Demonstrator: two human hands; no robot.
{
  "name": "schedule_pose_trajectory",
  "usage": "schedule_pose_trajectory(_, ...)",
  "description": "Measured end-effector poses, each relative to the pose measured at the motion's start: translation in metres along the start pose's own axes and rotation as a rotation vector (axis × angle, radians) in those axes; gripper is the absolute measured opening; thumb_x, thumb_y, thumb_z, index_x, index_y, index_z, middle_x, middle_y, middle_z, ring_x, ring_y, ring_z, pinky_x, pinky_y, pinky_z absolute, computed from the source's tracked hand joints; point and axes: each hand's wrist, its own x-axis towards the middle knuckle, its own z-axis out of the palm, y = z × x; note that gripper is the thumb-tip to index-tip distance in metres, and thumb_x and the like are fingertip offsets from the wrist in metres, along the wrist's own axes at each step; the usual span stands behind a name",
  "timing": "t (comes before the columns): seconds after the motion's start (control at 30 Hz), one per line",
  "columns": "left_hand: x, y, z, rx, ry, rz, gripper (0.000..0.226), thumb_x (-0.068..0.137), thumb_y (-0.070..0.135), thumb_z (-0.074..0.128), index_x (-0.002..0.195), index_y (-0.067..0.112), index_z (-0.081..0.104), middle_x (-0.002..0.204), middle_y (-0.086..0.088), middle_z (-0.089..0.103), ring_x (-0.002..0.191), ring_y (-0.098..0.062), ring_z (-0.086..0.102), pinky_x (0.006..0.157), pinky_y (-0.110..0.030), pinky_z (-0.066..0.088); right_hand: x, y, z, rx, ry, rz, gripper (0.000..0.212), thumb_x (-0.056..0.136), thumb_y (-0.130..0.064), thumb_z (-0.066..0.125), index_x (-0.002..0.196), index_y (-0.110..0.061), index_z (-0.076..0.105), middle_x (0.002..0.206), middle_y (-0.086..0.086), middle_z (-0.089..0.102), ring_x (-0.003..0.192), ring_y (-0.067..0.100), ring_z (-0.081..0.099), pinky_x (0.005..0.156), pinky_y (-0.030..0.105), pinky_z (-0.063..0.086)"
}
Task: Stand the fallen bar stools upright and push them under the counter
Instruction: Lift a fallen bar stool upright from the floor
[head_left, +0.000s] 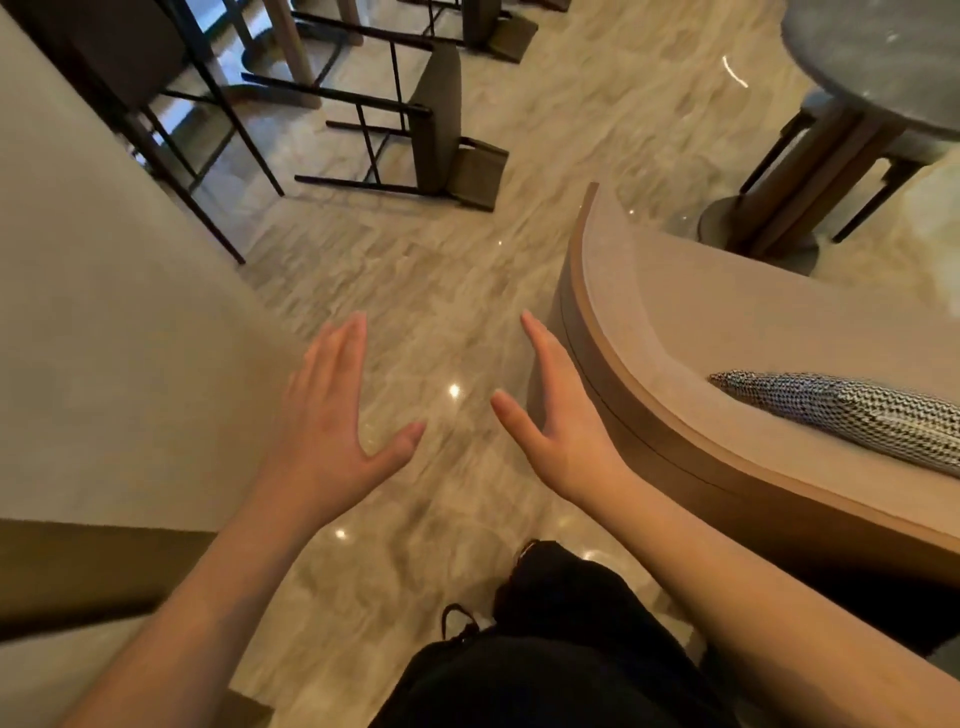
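Note:
A bar stool (439, 119) with a grey-green seat and thin black legs lies on its side on the marble floor, ahead of me. A second fallen stool (488, 26) lies farther back at the top edge. A dark stool (130, 67) stands upright against the pale counter (104, 312) at my left. My left hand (337, 405) and my right hand (556, 415) are held out low in front of me, palms facing each other, fingers apart, holding nothing. Both are well short of the fallen stools.
A curved beige sofa back (675, 332) with a wooden rim bounds the walkway on my right; a houndstooth cushion (852, 410) lies on it. A round grey table (878, 62) on a wooden pedestal stands at the far right. My dark trouser leg (561, 649) shows below.

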Motion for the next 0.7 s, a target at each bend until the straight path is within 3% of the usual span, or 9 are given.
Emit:
schedule_pose_trajectory(0.1,0.052,-0.011,0.002,0.001,-0.001,0.003,0.101,0.079,0.080,0.038,0.156,0.029,-0.004,0.164,0.004,0.001,0.148,-0.008,-0.008,0.118,-0.040,0.006,0.047,0.013,-0.003,0.005,0.050,0.002,0.076,0.094,-0.055,0.051,0.154,-0.025,0.016,0.160,-0.008,0.021,0.145,0.000,0.017,0.118,0.030,0.019)
schedule_pose_trajectory(0.33,0.196,-0.026,0.007,0.032,0.038,0.011,0.099,0.079,0.075,0.042,0.156,0.032,-0.004,0.160,0.014,0.000,0.143,0.004,-0.014,0.114,-0.039,0.006,0.185,0.055,-0.018,0.032,0.064,0.016,0.078,0.092,-0.061,0.047,0.154,-0.026,0.016,0.160,-0.011,0.019,0.145,-0.002,0.015,0.116,0.024,0.017)
schedule_pose_trajectory(0.43,0.259,-0.024,0.005,0.041,0.034,-0.023,0.099,0.079,0.072,0.042,0.156,0.029,0.001,0.163,0.002,0.010,0.146,-0.004,-0.002,0.114,-0.038,0.010,0.247,0.072,-0.034,0.056,0.058,0.040,0.079,0.091,-0.064,0.045,0.154,-0.026,0.016,0.160,-0.012,0.020,0.144,-0.003,0.015,0.114,0.016,0.015)
schedule_pose_trajectory(0.53,0.317,-0.024,0.003,0.068,0.026,-0.025,0.100,0.078,0.073,0.041,0.156,0.029,-0.001,0.163,0.002,0.007,0.143,-0.001,-0.005,0.114,-0.036,0.008,0.301,0.085,-0.048,0.045,0.035,0.053,0.076,0.093,-0.060,0.048,0.154,-0.027,0.017,0.157,-0.017,0.020,0.143,-0.006,0.015,0.109,0.008,0.013)
schedule_pose_trajectory(0.7,0.398,-0.028,0.001,0.071,0.011,-0.005,0.100,0.078,0.075,0.039,0.156,0.027,0.000,0.163,0.001,0.007,0.145,-0.005,-0.003,0.115,-0.038,0.010,0.365,0.099,-0.063,0.067,0.061,0.095,0.076,0.092,-0.062,0.046,0.154,-0.030,0.017,0.159,-0.015,0.021,0.143,-0.006,0.016,0.111,0.017,0.016)
